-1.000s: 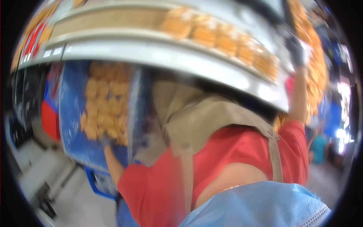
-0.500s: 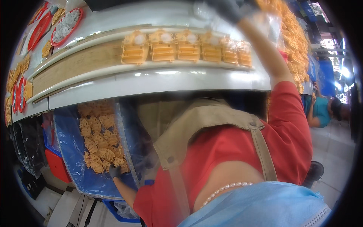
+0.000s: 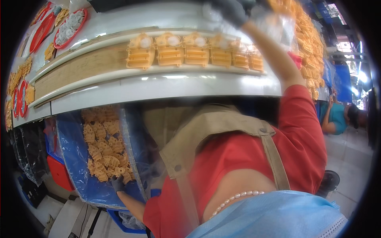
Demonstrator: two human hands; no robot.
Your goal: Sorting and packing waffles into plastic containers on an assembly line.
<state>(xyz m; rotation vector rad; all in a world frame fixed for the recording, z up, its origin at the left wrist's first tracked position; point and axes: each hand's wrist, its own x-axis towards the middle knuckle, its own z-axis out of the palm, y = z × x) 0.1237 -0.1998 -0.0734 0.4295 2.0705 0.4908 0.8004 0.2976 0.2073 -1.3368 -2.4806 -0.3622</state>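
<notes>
My left hand, in a dark grey glove, is at the near end of a pile of orange moulded plastic parts. These lie in a blue bin with a clear plastic liner, low on the left. The glove touches the nearest parts; its fingers are too small and hidden to read. My right hand, gloved alike, is stretched across the bench at the top edge. It is smeared, and whatever it touches cannot be made out. Below it, a row of orange plastic housings with whitish round pieces sits on the wooden strip.
White rails border the wooden strip on the bench. At the far left are red trays, one red dish holding white parts. Orange parts are heaped at right. A person in teal is beyond. A red box stands beside the bin.
My left hand has drawn slightly toward me at the edge of the pile. My right hand has shifted a little to the left and is still blurred.
</notes>
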